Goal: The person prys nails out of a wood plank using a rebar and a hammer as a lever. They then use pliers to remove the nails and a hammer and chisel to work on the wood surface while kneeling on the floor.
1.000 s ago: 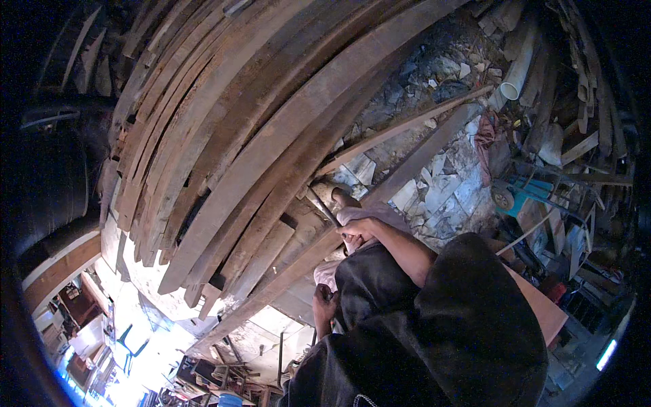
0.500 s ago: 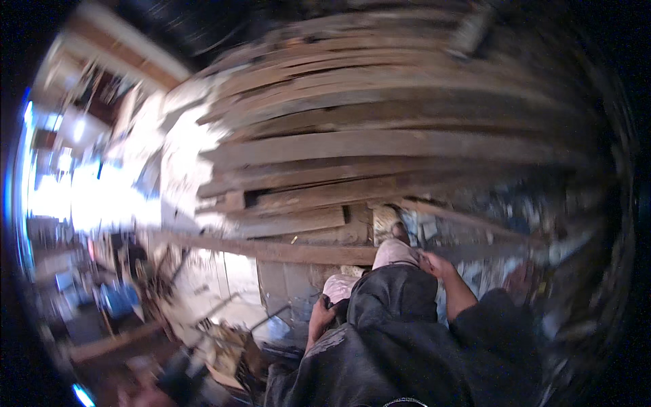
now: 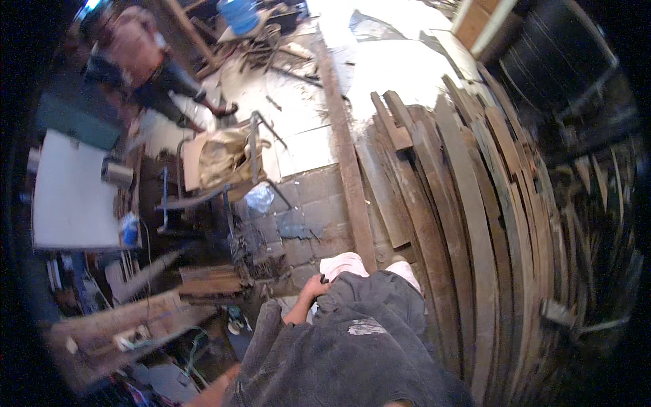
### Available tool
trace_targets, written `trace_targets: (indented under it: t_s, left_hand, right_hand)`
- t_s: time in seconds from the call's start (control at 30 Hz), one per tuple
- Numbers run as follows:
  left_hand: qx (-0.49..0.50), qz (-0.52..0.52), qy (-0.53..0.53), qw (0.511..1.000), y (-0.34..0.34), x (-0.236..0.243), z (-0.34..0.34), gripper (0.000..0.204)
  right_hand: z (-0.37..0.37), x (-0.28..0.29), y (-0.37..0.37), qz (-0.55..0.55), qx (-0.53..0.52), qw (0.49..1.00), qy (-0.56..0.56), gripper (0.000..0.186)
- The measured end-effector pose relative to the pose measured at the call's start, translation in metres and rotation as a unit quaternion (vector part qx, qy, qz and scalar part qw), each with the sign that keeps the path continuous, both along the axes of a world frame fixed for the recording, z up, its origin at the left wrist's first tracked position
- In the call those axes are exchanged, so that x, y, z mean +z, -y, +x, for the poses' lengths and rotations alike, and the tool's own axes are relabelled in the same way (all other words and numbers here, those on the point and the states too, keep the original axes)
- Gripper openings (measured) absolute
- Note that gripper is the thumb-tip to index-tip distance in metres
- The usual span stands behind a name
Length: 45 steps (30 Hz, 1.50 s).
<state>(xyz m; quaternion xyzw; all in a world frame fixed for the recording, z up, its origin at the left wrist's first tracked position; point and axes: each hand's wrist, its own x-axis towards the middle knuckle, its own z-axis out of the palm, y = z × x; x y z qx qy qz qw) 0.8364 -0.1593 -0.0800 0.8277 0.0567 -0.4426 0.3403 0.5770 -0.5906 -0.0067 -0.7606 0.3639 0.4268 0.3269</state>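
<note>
My left hand hangs beside my left thigh, next to pale trousers and the hem of my dark grey shirt. Its fingers look curled, with a small dark thing showing at their tips; what it is I cannot make out. Of my right hand nothing shows; my shirt and body cover that side. Ahead of me a long wooden beam runs along the floor, and to its right lie many long, rough planks side by side.
A metal-framed chair bears a tan cloth bag. Left of it stands a white-topped table. A person is at the upper left; another person's forearm enters low left. A workbench and a blue water jug also show.
My view has swung left, so the planks now run away from me on the right. The chair and a person have come into clearer view. My right hand has gone out of sight.
</note>
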Motion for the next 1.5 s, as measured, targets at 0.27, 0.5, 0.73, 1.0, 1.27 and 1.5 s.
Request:
trace_targets:
  t_s: [0.27, 0.5, 0.73, 1.0, 1.27, 1.5]
  left_hand:
    - [0.073, -0.009, 0.059, 0.996, 0.024, 0.032, 0.018, 0.057]
    - [0.129, 0.013, 0.073, 0.989, 0.032, 0.047, 0.010, 0.054]
    - [0.258, 0.033, 0.023, 0.965, 0.061, 0.073, 0.041, 0.062]
    - [0.319, 0.008, 0.107, 0.942, 0.056, 0.059, 0.110, 0.052]
    - [0.313, 0.030, 0.126, 0.941, 0.009, 0.041, 0.208, 0.043]
    - [0.263, -0.021, 0.208, 0.942, -0.049, 0.072, 0.369, 0.043]
  right_hand:
    - [0.092, 0.000, 0.048, 0.011, 0.163, 0.985, -0.059, 0.044]
    - [0.139, -0.006, 0.091, 0.029, 0.223, 0.969, -0.101, 0.047]
    - [0.195, -0.047, 0.161, 0.068, 0.264, 0.954, -0.126, 0.051]
    - [0.372, 0.026, 0.107, 0.048, 0.224, 0.960, -0.161, 0.063]
    - [0.429, -0.055, 0.101, 0.054, 0.335, 0.935, -0.105, 0.058]
    - [0.561, -0.019, 0.024, 0.059, 0.287, 0.952, -0.082, 0.055]
